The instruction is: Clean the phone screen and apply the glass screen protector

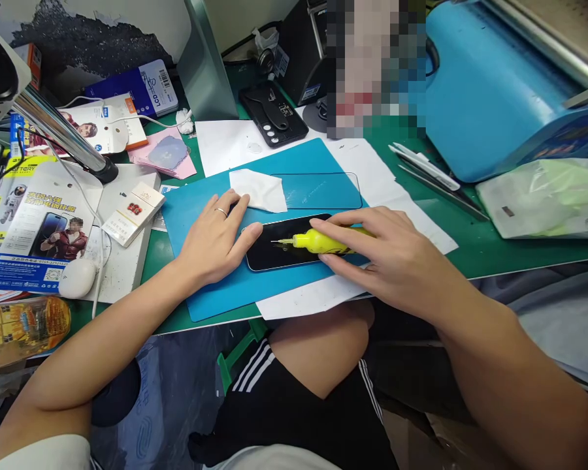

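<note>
My right hand [394, 258] grips a yellow squeeze bottle [319, 241] with a thin needle nozzle. The bottle lies nearly level, its needle pointing left above the dark screen of a phone [263, 256]. That phone rests face up on a blue mat [210, 297]. At the phone's left end, my left hand [214, 238] lies spread, thumb at the phone's corner and fingertips by a white cloth [263, 192]. Behind the phone, a clear screen sheet with a thin black border [326, 190] lies flat, partly under the cloth.
A black phone case [274, 114] lies behind the mat. Tweezers [443, 189] and a plastic bag [543, 199] are at the right, before a blue machine [490, 85]. Boxes, a cigarette pack [134, 213] and a lamp post [73, 130] crowd the left. White paper [421, 225] shows under the mat.
</note>
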`<action>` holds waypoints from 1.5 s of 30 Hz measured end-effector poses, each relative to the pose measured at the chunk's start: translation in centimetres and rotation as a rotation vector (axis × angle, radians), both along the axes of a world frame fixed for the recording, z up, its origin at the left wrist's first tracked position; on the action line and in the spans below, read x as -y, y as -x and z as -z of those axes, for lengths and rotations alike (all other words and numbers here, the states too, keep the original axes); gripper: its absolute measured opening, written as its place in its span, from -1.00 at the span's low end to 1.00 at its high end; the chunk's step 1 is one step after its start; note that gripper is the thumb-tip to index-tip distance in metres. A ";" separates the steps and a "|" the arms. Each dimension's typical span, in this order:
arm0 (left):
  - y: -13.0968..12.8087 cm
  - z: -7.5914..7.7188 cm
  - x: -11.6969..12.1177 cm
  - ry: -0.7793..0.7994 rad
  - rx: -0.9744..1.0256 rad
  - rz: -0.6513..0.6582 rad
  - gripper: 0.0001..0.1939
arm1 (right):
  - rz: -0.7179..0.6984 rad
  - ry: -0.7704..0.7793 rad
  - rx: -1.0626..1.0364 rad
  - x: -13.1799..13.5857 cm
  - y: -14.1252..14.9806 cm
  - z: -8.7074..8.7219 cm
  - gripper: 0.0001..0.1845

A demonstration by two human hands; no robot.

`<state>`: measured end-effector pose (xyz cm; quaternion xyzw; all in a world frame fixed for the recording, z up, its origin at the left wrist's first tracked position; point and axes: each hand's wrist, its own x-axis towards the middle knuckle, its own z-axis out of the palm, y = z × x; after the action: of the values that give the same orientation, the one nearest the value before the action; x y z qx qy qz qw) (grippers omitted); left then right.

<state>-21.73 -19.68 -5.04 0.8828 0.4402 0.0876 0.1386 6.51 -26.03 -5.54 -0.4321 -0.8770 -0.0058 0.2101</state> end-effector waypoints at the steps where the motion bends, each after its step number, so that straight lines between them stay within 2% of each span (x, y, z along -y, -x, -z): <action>1: 0.0 -0.1 0.1 -0.008 -0.007 -0.004 -0.22 | -0.001 0.004 -0.004 0.0 -0.1 0.0 -0.50; 9: 0.0 -0.3 0.2 -0.054 -0.024 -0.004 -0.23 | -0.002 0.016 -0.031 0.3 -0.3 0.1 -0.38; 17: 0.0 -0.1 -0.1 -0.024 -0.045 0.032 -0.36 | -0.023 -0.016 -0.016 -0.1 0.3 -0.1 -0.43; 30: 0.1 0.0 0.1 -0.035 -0.049 0.055 -0.35 | -0.039 -0.052 0.009 -0.1 0.8 -0.1 -0.52; 45: 0.3 -0.3 0.1 -0.010 -0.053 0.070 -0.36 | 0.068 0.034 -0.035 0.5 -1.5 0.3 -0.48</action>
<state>-21.99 -19.77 -4.72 0.9004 0.4119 0.0616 0.1254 8.03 -26.57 -5.86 -0.4650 -0.8581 0.0094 0.2176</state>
